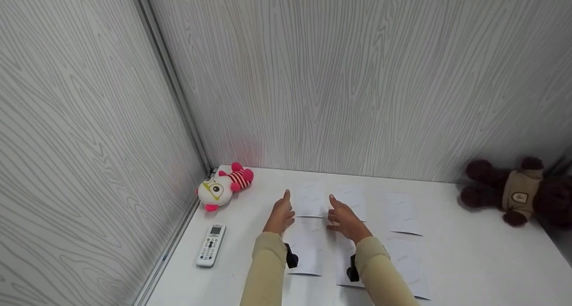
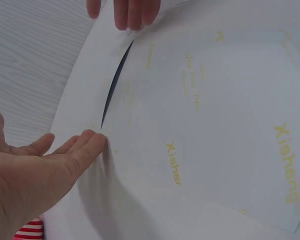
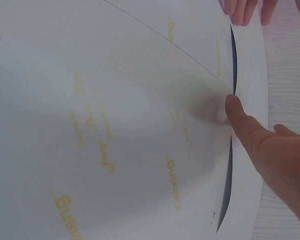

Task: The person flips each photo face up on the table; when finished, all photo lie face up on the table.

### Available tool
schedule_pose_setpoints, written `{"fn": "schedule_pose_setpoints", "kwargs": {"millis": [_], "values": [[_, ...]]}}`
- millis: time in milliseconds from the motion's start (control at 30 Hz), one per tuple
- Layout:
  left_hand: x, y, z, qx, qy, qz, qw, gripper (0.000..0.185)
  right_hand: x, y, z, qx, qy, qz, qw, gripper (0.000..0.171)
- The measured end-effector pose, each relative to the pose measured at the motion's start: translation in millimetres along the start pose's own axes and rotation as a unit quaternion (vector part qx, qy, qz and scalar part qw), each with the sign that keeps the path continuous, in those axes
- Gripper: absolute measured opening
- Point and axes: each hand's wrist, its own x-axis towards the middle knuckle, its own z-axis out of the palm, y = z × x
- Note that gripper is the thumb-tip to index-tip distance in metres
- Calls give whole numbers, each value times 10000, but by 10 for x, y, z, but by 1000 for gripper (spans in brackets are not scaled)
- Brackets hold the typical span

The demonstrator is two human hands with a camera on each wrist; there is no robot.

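Observation:
Several white sheets of paper with faint yellow print lie on a white table. My left hand [image 1: 281,213] is at the left side of one far sheet [image 1: 309,199], fingers extended and thumb raised. In the left wrist view, its fingertips [image 2: 97,142] are at a corner of a sheet [image 2: 215,130] whose edge bows up. My right hand [image 1: 346,219] is between that sheet and the neighbouring far sheet [image 1: 356,201]. The right wrist view shows its fingertip [image 3: 233,106] by the sheets' edges; whether it touches them I cannot tell. Neither hand holds anything.
A pink and white plush toy [image 1: 216,190] in a striped top lies at the far left, with a white remote control [image 1: 211,245] nearer. At the far right lies a brown teddy bear [image 1: 520,192]. Wood-grain panels [image 1: 313,73] stand behind and left.

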Motion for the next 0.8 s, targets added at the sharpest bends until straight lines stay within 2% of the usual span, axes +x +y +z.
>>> {"fn": "schedule_pose_setpoints", "kwargs": {"millis": [167,300,600,800], "values": [[34,-35,20,-520,-237,-106,9983,70,27,20,-10,207,27,109,9997,87],[70,-57,41,-696,-351,-127,9969,67,50,40,-37,500,11,161,9986,84],[48,-61,75,-645,-253,-166,9975,63,58,51,-74,636,-35,240,9977,79],[124,-77,83,-547,-194,-269,9980,61,68,63,-90,504,37,173,9986,82]]}}
